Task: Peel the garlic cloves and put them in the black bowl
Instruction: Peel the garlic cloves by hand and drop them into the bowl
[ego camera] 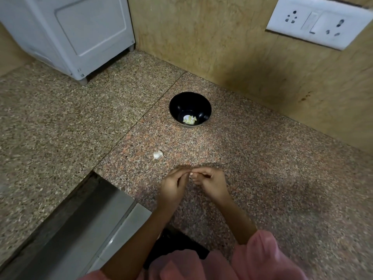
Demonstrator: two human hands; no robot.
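A black bowl (190,102) stands on the speckled granite counter (262,158), with a few pale peeled garlic pieces (189,119) at its bottom. Nearer to me a white piece of garlic in its papery skin (157,155) lies on the counter. Below it, my left hand (171,188) and my right hand (212,184) meet fingertip to fingertip, both with curled fingers pinching a small garlic clove (191,174), of which only a pale speck shows between the fingers.
A white appliance (80,35) stands at the back left. A tiled wall with a white socket panel (319,23) runs behind and to the right. The counter drops off at the lower left to a steel ledge (84,219).
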